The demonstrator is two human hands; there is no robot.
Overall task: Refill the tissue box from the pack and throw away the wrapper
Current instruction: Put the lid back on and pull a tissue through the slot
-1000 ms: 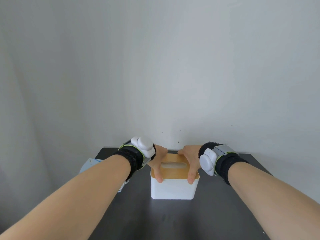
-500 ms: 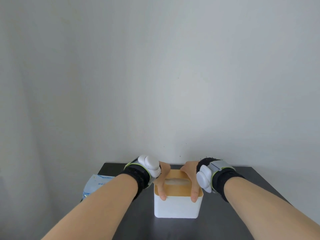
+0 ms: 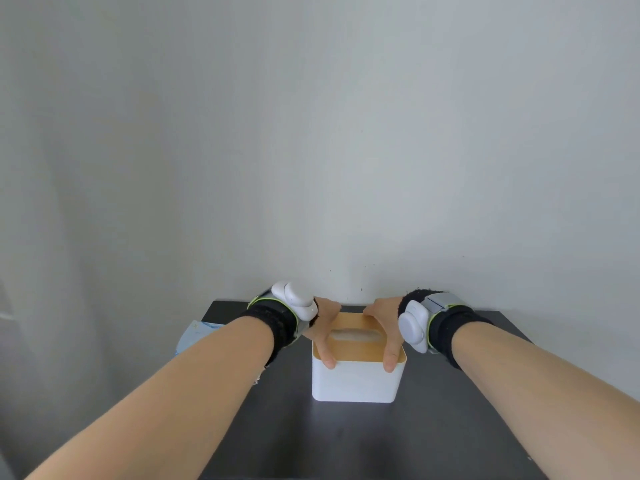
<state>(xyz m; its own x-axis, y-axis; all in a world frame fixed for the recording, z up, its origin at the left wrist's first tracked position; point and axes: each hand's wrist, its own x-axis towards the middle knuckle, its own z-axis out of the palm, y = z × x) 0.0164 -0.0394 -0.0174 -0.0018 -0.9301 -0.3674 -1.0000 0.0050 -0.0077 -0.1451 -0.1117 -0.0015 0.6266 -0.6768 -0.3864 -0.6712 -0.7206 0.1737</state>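
Dark surface [image 3: 346, 441]: carrying all items, set against pale wall
Tissue box [image 3: 356, 382]: white body, wooden lid [image 3: 356, 348] seated on top, at surface centre
Tissue pack [image 3: 197, 336]: blue wrapper, left of box, partly hidden behind forearm, apparently unopened
Left hand [image 3: 323, 327], right hand [image 3: 382, 323]: each grip clamped on lid's side edges, thumbs on near rim
Progress: early; lid removal in hand; refill, wrapper disposal outstanding
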